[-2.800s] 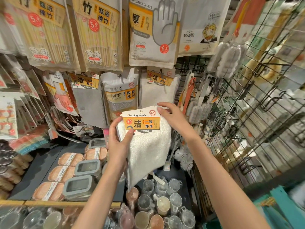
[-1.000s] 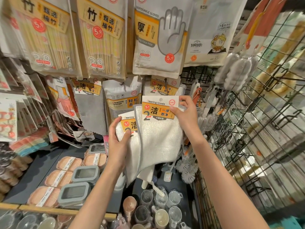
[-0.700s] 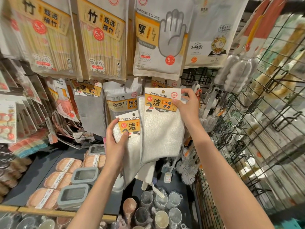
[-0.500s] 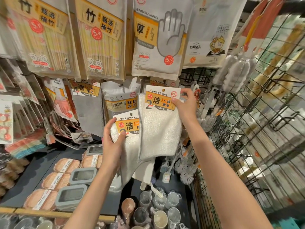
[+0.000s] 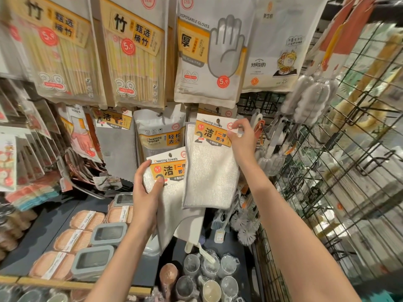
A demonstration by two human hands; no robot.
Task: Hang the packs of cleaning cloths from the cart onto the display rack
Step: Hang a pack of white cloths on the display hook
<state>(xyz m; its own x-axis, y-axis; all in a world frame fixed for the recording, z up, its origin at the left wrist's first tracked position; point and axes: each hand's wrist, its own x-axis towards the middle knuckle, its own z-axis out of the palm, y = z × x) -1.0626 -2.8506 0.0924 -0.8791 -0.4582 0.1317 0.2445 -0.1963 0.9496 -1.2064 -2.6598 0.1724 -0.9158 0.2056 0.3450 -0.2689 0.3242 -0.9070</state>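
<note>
The upper cloth pack [image 5: 210, 164] has risen closer to the rack since a moment ago, pinched at its card's corner by the right hand [image 5: 242, 141]. Left and lower, the left hand [image 5: 146, 192] grips a second cloth pack [image 5: 169, 192]. A sponge pack [image 5: 160, 131] hangs above it.

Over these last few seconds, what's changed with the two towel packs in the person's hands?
The right hand took one cleaning towel pack off the stack and lifted it up toward the display rack, pinching its header card. The left hand kept gripping the other pack lower down. The goods hanging on the rack stayed put.
</note>
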